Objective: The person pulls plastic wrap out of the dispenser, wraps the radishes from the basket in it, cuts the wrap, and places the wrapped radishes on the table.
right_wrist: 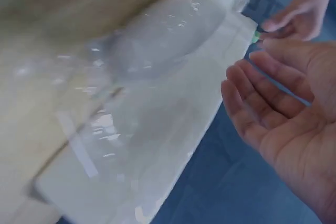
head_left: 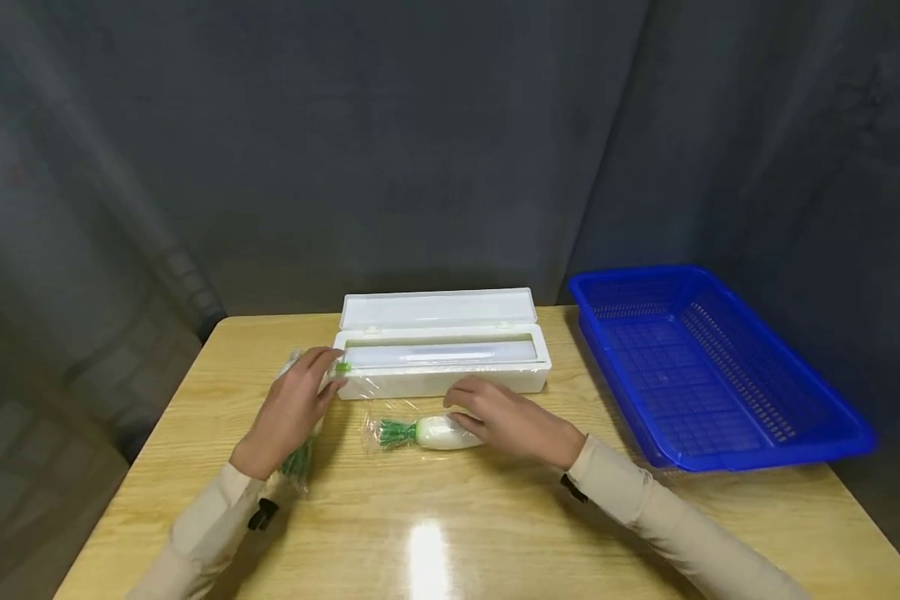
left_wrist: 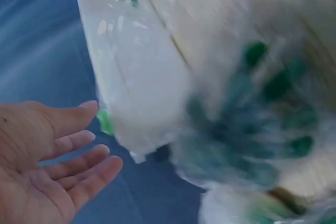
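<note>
A white plastic cling film dispenser point(head_left: 405, 385) stands at the back of the table, its lid raised and a roll of film point(head_left: 442, 354) inside. My left hand point(head_left: 288, 408) is at the dispenser's left end, fingers loosely extended beside the small green slider point(left_wrist: 106, 123). Clear film stretches from the dispenser over a white radish point(head_left: 437, 432) with trimmed green stalks point(head_left: 397, 433), lying in front. Over the radish's right end hovers my right hand point(head_left: 513, 421), fingers relaxed and slightly bent, nothing gripped. Film-wrapped radishes with green stalks point(head_left: 297, 462) lie partly hidden behind my left forearm.
At the table's right side sits a large blue plastic basket point(head_left: 630, 400) with slotted walls. Dark curtains point(head_left: 420, 150) hang right behind the wooden table point(head_left: 345, 533). The dispenser's lid point(head_left: 438, 309) leans back toward them.
</note>
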Available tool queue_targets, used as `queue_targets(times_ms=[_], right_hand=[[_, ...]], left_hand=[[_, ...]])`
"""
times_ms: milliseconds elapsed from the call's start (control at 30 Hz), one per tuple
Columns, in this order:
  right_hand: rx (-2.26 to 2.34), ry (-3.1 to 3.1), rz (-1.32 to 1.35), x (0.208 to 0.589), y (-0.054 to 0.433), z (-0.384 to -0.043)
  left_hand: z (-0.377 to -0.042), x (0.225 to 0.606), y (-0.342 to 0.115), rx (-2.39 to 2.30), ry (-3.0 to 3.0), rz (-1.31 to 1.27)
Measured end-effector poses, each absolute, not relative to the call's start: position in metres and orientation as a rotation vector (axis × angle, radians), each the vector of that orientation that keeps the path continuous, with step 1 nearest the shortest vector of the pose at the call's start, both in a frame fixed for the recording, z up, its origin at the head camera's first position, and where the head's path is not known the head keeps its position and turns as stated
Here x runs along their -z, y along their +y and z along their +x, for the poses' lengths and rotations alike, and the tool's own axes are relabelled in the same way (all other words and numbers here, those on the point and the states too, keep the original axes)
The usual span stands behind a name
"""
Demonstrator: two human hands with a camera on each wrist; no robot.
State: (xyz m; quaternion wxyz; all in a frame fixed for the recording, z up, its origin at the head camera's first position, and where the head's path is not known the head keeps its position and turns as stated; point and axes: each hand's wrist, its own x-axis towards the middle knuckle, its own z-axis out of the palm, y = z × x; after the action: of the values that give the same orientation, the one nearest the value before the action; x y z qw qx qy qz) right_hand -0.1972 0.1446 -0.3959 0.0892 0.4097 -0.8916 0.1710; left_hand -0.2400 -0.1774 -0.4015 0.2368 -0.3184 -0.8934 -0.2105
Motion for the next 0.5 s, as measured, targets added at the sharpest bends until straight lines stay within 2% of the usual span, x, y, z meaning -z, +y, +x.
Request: queue_targets(times_ms=[300, 500], right_hand=[[-0.569, -2.644, 1.202, 0.385, 0.122, -0.221], [-0.446, -2.675, 1.191, 0.383, 0.102, -0.233]], left_hand=[[-0.256, 0.410, -0.183, 0.657, -2.537, -0.838], [-0.265, 0.412, -0.187, 0.729, -2.582, -0.805]])
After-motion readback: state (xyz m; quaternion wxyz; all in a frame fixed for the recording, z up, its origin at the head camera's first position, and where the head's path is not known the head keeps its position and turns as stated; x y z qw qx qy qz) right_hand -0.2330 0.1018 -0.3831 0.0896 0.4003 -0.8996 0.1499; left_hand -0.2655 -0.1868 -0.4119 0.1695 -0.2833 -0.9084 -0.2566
